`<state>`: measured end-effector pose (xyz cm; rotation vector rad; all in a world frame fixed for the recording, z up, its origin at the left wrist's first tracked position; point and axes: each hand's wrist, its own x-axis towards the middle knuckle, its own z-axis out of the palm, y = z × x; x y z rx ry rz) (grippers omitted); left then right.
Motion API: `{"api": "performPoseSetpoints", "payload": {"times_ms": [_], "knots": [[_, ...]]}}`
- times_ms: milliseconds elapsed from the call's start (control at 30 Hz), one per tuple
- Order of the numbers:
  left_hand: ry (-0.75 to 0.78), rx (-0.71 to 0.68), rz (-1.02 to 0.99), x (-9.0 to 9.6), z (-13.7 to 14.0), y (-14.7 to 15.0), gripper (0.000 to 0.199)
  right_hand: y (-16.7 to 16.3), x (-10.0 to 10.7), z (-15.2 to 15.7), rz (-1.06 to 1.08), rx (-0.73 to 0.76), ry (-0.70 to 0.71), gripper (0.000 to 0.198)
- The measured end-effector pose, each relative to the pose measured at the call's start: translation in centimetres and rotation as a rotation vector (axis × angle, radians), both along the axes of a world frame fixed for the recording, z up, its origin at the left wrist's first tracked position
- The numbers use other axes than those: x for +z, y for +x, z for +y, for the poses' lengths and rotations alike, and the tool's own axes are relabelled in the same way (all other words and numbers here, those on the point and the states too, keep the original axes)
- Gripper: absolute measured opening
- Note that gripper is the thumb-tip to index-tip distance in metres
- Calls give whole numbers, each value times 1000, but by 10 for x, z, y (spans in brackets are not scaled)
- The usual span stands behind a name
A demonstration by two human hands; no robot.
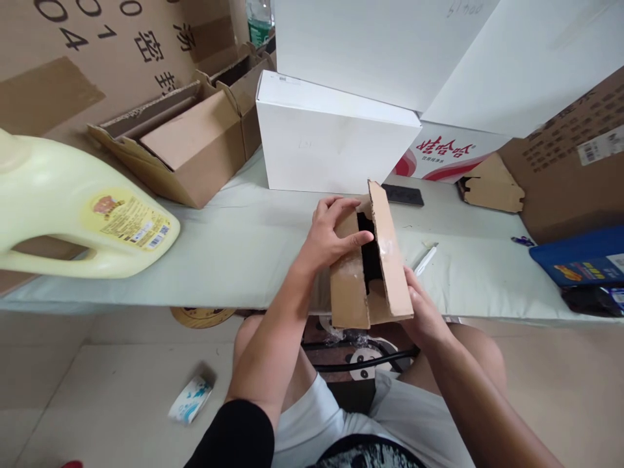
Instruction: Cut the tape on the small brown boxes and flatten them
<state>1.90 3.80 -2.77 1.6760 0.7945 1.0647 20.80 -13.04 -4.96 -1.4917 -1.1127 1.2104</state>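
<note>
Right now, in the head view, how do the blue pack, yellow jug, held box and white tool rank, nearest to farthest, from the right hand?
1. Held box: touching the right hand.
2. White tool: just beyond the hand.
3. Blue pack: off to the right.
4. Yellow jug: far left side.

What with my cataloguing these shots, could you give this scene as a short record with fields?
Left hand: on the small cardboard box, thumb over its opening
Right hand: holds the small cardboard box's right side
Box state: partly open, dark gap showing
Right of it: white pen-like tool
Behind it: flat black object, white carton
Far left: pale yellow jug
</note>
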Motion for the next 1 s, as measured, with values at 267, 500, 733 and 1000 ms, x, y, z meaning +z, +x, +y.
{"api": "performPoseSetpoints", "payload": {"times_ms": [267, 500, 733, 1000], "knots": [[35, -70, -181, 1, -1, 3, 75, 5, 2, 6, 115, -79, 13, 91], [33, -115, -60, 1, -3, -2, 59, 10, 4, 2, 138, -103, -58, 93], [-140, -233, -141, -6, 0, 2, 78, 41, 28, 3, -91, -341, 220, 63], [-745, -280, -142, -6, -3, 17, 41, 28, 66, 3, -756, -48, 425, 50]]}}
